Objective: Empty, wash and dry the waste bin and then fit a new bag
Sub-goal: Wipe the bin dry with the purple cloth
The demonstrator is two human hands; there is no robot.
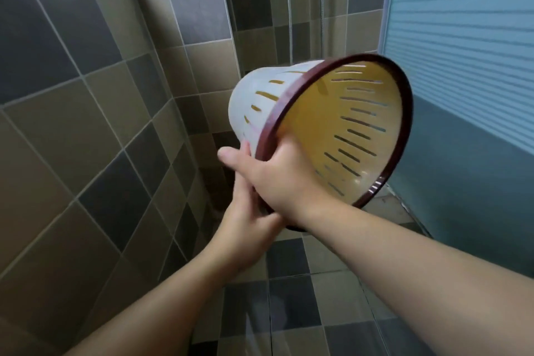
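Note:
The waste bin (pixel 341 124) is a white slotted plastic basket with a dark red rim. It is held up in the air, tipped on its side, with its mouth facing me and to the right. The inside looks bare and yellowish. My right hand (pixel 277 182) grips the lower part of the rim, fingers going inside the bin. Just below and to its left, my left hand (pixel 245 220) holds the rim and outer wall from underneath. Blur hides its fingers.
A tiled wall (pixel 86 124) of brown and grey squares runs along the left. A glass shower screen (pixel 289 23) stands behind the bin. A pale blue slatted door or panel (pixel 468 52) closes the right side. The tiled floor (pixel 303 298) lies below my arms.

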